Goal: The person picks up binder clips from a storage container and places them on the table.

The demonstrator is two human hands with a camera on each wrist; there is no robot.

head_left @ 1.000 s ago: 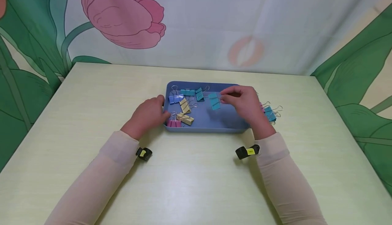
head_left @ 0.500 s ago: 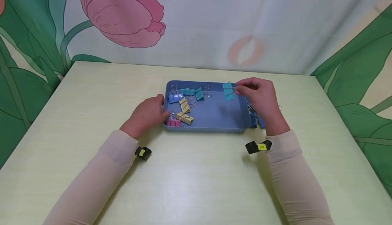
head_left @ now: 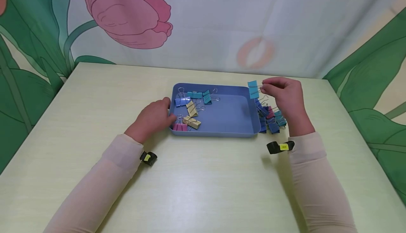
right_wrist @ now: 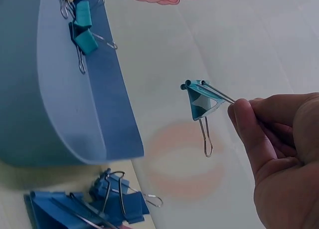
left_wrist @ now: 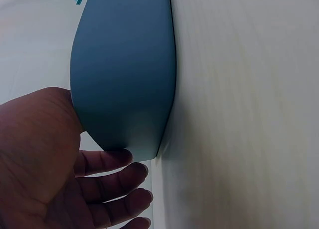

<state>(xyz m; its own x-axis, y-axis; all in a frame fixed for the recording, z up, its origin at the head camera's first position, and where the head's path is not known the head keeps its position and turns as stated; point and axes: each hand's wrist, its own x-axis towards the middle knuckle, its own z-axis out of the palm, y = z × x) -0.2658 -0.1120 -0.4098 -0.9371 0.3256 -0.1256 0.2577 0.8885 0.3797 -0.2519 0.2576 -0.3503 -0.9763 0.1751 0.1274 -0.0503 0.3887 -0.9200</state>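
Observation:
By a wire handle, my right hand [head_left: 287, 93] pinches a light-blue binder clip [head_left: 253, 90] in the air above the right rear corner of the blue tray [head_left: 228, 134]. The right wrist view shows that clip [right_wrist: 199, 102] with its other handle hanging down. My left hand [head_left: 153, 119] holds the tray's left end, its thumb at the rim and a fingertip against the outer wall [left_wrist: 124, 69]. Inside the tray, toward the left, lie teal clips [head_left: 194, 95], a blue clip [head_left: 182, 101], gold clips [head_left: 191, 109] and a pink clip [head_left: 179, 127].
Against the tray's right side, a pile of binder clips [head_left: 272, 124] lies on the table [head_left: 196, 183], dark blue, pink and teal. A curtain [head_left: 206, 21] with a printed flower hangs behind the table.
My right hand has carried the light-blue clip rightward and up, from over the tray's middle to its right rear corner. The pile on the right shows more fully. My left hand stays put.

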